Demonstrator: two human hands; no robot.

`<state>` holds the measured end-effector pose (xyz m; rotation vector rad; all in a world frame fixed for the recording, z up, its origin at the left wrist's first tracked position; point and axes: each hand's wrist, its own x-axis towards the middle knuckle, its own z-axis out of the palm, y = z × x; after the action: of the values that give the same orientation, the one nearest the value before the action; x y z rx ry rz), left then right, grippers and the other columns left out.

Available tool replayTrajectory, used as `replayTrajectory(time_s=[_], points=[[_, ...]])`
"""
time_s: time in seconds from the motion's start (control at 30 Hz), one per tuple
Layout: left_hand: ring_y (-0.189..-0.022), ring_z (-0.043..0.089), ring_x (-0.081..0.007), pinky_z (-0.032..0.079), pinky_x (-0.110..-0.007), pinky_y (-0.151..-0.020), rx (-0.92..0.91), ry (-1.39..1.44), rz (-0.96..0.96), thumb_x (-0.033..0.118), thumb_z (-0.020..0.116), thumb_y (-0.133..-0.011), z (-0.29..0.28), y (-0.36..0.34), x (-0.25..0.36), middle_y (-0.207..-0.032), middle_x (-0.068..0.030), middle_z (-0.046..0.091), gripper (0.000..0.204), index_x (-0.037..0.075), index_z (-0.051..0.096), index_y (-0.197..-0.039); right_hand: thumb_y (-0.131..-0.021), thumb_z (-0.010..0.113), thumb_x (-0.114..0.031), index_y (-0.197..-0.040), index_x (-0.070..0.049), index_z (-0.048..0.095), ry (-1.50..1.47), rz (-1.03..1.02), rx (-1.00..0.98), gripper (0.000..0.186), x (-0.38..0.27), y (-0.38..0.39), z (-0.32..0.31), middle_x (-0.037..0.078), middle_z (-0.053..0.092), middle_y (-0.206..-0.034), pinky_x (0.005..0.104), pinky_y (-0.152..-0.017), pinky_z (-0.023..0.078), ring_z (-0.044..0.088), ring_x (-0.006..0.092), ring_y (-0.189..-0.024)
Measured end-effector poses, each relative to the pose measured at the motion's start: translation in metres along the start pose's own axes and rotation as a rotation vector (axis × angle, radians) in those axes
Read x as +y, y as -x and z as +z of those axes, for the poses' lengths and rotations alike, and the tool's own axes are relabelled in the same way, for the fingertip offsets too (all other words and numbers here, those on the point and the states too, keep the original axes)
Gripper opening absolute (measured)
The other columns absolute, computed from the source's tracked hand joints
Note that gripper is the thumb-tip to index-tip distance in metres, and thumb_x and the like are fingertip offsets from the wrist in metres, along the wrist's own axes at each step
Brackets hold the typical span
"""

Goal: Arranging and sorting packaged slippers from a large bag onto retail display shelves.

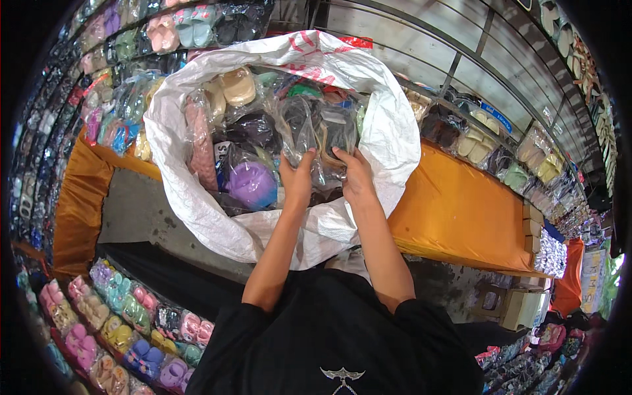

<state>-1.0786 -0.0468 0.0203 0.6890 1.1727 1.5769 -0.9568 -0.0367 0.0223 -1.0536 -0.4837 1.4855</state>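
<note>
Black shirt nearest, cut off below; white sack open ahead.
Left hand and right hand grip bagged footwear at sack mouth, fingers closed on it, mostly hidden beneath; plastic glare obscures footwear's shape.

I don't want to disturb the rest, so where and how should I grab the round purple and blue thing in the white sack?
Probably by its rounded sides, from above: the purple and blue thing bulges upward under the open mouth of the white sack. The left hand, just to its right, could span it after releasing the bagged dark footwear.
</note>
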Motion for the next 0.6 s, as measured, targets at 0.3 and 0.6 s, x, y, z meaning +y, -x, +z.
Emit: replayTrajectory(time_s=[0.3,0.6], points=[[-0.102,0.056,-0.0172,0.044,-0.03,-0.091,0.005,0.056,0.188,0.012,0.067,-0.088,0.015,0.035,-0.002,-0.117,-0.0111,0.057,0.056,-0.004,0.041,-0.134,-0.085,0.065,0.003,-0.13,0.001,0.052,0.048,-0.285,-0.109,0.047,-0.033,0.032,0.007,0.007,0.062,-0.114,0.0288,-0.085,0.049,0.059,0.0142,-0.1],[-0.1,0.058,-0.0153,0.046,-0.028,-0.089,-0.377,0.0,0.244,0.006,0.07,-0.086,0.091,0.067,0.022,-0.113,-0.0115,0.061,0.057,-0.008,0.042,-0.133,-0.087,0.063,0.004,-0.139,0.002,0.043,-0.069,-0.566,-0.058,0.056,-0.098,0.066,-0.055,0.007,0.058,-0.123,0.0297,-0.098,0.04,0.054,0.0151,-0.112]])
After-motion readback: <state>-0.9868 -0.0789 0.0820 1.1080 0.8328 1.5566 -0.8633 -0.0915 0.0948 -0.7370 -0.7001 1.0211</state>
